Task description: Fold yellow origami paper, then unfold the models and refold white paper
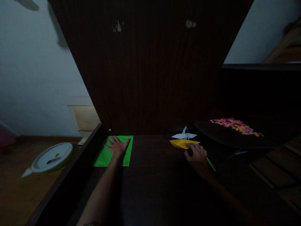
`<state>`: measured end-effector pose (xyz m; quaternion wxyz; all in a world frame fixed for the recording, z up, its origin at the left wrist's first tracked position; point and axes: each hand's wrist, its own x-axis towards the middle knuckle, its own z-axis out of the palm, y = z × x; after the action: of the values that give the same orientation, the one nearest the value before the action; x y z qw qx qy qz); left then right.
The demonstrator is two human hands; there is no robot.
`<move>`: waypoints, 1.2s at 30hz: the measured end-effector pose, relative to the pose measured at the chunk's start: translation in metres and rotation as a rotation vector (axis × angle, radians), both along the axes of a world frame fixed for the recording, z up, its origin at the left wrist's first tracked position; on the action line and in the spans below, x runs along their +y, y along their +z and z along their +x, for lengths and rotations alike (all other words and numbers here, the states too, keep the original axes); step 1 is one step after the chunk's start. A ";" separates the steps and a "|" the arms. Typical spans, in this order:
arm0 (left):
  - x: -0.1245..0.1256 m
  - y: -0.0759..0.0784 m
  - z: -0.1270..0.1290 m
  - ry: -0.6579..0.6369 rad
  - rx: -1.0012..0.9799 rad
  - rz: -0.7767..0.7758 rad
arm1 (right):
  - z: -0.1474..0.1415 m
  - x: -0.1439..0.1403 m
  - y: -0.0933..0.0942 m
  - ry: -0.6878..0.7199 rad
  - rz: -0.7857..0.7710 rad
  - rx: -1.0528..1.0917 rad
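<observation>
My left hand (117, 147) lies flat with its fingers spread on a sheet of bright green paper (126, 160), at the left of the dark wooden surface. To the right, my right hand (197, 157) has its fingertips closed on the near right end of a yellow folded-paper piece (180, 143). Just behind that piece stands a white origami crane (184, 135) with its wings spread. A thin green stick-like thing (211, 164) shows beside my right wrist; its kind is unclear in the dim light.
A dark upright wooden panel (150, 69) rises at the back. At the right, a dark ledge (204, 130) bears a heap of small pink and yellow pieces (235, 125). A raised side board (70, 169) borders the left. Beyond it stands a round white-lidded container (53, 155).
</observation>
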<state>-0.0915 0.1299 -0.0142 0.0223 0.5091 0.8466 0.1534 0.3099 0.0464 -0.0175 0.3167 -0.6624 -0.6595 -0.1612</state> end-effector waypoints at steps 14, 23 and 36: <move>-0.016 0.019 0.010 -0.058 0.054 0.177 | -0.004 0.006 0.013 0.135 -0.005 -0.133; -0.021 0.050 0.011 -0.278 0.097 0.154 | -0.035 -0.003 0.034 0.300 0.052 -0.079; -0.032 0.017 0.014 -0.222 -0.050 -0.034 | -0.098 -0.044 0.035 0.738 -0.015 0.243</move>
<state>-0.0774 0.0977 0.0026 0.0688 0.5954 0.7866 0.1484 0.2122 0.0025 0.0175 0.4245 -0.3973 -0.8122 0.0479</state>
